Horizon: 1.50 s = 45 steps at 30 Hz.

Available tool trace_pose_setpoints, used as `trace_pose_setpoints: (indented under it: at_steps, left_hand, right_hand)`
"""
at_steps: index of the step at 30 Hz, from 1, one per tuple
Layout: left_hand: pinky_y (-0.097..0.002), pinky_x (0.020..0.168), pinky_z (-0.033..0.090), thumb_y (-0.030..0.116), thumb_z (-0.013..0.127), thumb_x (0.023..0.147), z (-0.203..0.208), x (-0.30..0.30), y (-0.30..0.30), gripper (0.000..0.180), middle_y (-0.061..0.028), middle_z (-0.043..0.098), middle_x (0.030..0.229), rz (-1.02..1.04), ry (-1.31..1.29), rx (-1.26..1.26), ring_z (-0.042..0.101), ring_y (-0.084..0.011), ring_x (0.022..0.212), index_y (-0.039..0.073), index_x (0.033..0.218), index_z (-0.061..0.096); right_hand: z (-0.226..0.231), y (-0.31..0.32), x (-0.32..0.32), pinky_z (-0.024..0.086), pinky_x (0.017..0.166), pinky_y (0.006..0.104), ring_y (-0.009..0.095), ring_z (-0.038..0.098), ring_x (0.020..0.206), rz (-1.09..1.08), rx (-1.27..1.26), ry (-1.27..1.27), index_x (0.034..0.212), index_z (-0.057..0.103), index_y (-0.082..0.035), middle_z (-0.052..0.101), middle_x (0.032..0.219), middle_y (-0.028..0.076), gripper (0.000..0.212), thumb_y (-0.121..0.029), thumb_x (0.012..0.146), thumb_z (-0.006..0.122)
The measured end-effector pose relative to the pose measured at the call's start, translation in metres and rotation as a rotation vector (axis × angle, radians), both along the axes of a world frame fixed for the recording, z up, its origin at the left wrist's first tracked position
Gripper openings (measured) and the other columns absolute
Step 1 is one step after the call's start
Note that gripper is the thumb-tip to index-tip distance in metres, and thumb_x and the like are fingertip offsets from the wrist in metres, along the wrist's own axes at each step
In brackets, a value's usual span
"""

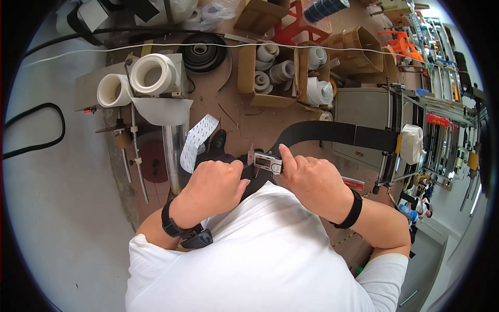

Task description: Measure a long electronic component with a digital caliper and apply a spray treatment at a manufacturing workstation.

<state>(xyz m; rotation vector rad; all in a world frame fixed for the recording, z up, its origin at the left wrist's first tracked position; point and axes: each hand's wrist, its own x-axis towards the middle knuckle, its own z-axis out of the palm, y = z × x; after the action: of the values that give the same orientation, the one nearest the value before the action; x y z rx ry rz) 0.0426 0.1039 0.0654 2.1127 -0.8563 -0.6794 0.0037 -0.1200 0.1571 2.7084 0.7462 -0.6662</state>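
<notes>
My right hand point(311, 179) grips a digital caliper point(267, 162) with a small grey display, thumb pressed on its top. The caliper sits on a wide black strip point(332, 132) that curves from my chest out to a grey machine on the right. My left hand point(215, 182) is closed around the near end of the black strip, just left of the caliper. Both wrists carry black bands. My white shirt fills the lower middle of the view.
A machine with two white paper rolls point(153, 74) and a hanging white perforated strip point(196, 139) stands on the left. Open cardboard boxes point(270, 73) hold white rolls. A black tape reel point(201, 52) lies behind. A grey cabinet point(364, 112) and metal racks stand on the right.
</notes>
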Motion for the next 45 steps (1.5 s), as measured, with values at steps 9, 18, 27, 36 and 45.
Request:
trace_pose_setpoints:
  at_steps: [9,18,27,36,45]
  left_hand:
    - [-0.0443,0.055,0.051,0.020,0.076,0.082,0.000,-0.002,0.000,0.028,-0.0173,0.064,0.063,0.005,0.004,0.017,0.065,-0.0373,0.060,-0.001,0.098,0.066]
    - [-0.0496,0.061,0.052,0.020,0.075,0.081,0.006,0.000,-0.004,0.026,-0.0202,0.067,0.072,0.036,-0.025,-0.031,0.066,-0.0418,0.069,0.004,0.101,0.068]
    - [-0.0463,0.059,0.049,0.018,0.076,0.078,-0.011,0.016,-0.004,0.025,-0.0234,0.062,0.068,0.003,-0.073,0.041,0.064,-0.0431,0.067,-0.001,0.091,0.069]
    - [-0.0488,0.075,0.054,0.033,0.077,0.079,-0.077,0.049,-0.032,0.043,-0.0271,0.069,0.085,-0.064,-0.022,0.378,0.067,-0.0443,0.086,-0.004,0.098,0.069]
    - [-0.0479,0.096,0.050,0.040,0.076,0.081,-0.163,0.065,-0.120,0.059,-0.0271,0.068,0.115,-0.203,-0.087,0.491,0.063,-0.0419,0.112,-0.003,0.121,0.064]
  right_hand:
    - [-0.007,-0.004,0.000,0.052,0.058,0.0310,0.018,0.063,0.062,-0.042,0.050,0.012,0.134,0.056,0.006,0.061,0.071,0.006,0.052,-0.027,0.094,0.063]
    - [-0.010,-0.004,0.001,0.055,0.057,0.0356,0.026,0.070,0.069,-0.345,0.264,0.066,0.120,0.056,0.003,0.066,0.074,0.010,0.057,-0.040,0.085,0.072]
    - [-0.052,-0.053,-0.001,0.056,0.060,0.0392,0.031,0.069,0.065,-0.639,0.350,-0.340,0.089,0.061,-0.001,0.065,0.068,0.012,0.037,-0.037,0.087,0.070]
    - [-0.049,-0.137,-0.131,0.055,0.063,0.0426,0.036,0.068,0.070,-1.144,0.509,-0.331,0.094,0.069,-0.001,0.069,0.077,0.018,0.040,-0.040,0.086,0.071]
    - [-0.036,-0.182,-0.237,0.055,0.064,0.0422,0.037,0.068,0.069,-1.464,0.631,-0.583,0.097,0.071,-0.002,0.069,0.077,0.019,0.039,-0.040,0.085,0.073]
